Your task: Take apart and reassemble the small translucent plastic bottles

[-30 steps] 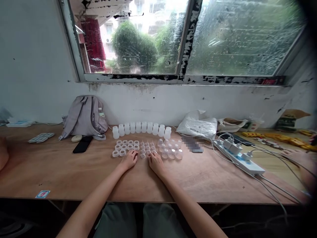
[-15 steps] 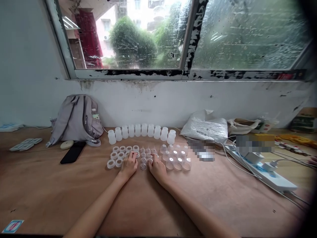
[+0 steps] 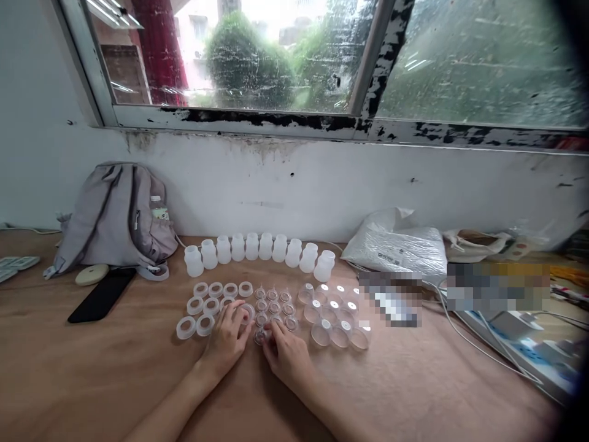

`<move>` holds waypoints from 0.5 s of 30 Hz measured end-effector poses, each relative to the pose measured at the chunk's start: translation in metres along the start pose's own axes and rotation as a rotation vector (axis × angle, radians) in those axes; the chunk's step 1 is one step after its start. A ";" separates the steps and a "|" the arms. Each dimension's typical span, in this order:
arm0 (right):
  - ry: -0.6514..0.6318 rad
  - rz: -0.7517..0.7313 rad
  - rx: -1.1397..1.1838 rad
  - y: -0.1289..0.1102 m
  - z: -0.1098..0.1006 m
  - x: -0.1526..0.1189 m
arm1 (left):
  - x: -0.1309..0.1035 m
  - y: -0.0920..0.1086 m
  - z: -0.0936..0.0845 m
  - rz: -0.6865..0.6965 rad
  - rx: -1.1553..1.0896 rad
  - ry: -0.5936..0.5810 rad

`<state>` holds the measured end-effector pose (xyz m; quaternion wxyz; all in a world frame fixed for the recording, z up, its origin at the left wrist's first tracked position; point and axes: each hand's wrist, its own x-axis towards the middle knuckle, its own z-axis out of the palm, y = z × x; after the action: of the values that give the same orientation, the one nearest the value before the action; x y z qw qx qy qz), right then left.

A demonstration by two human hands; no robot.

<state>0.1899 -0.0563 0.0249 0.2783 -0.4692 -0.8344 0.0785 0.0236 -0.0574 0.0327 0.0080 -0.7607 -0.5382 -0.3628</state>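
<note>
My left hand is closed at the fingertips on a translucent screw ring, at the right edge of the rows of similar rings. My right hand has thumb and fingers drawn together on a small clear bottle nipple at the near end of its group; the fingers partly hide it. More clear nipples stand in rows just beyond both hands. Clear domed caps, some with white spots on top, stand in rows right of my right hand.
Several frosted white bottles form an arc behind the parts. A grey backpack, a black phone and a round cream-coloured object lie left. A silver plastic bag and a power strip with cables are right.
The view has shifted nearer to the table. My left hand has drawn back with a ring at its fingertips. My right hand has moved from the far nipples to the nearest one.
</note>
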 end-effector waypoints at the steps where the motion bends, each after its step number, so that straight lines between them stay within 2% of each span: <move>1: -0.003 0.003 -0.005 0.001 0.000 0.000 | -0.001 0.002 -0.001 -0.005 -0.052 0.012; 5: -0.022 -0.025 0.019 0.002 -0.002 -0.001 | -0.005 0.006 -0.007 0.049 -0.196 -0.001; 11: -0.042 -0.080 0.027 -0.002 -0.005 -0.006 | -0.007 0.006 -0.018 0.298 -0.224 -0.112; 15: -0.037 -0.050 0.129 -0.002 -0.005 -0.006 | -0.006 0.008 -0.021 0.311 -0.217 -0.178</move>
<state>0.1937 -0.0632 0.0271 0.2943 -0.4275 -0.8442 0.1339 0.0184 -0.0739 0.0479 -0.0655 -0.8600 -0.3708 -0.3443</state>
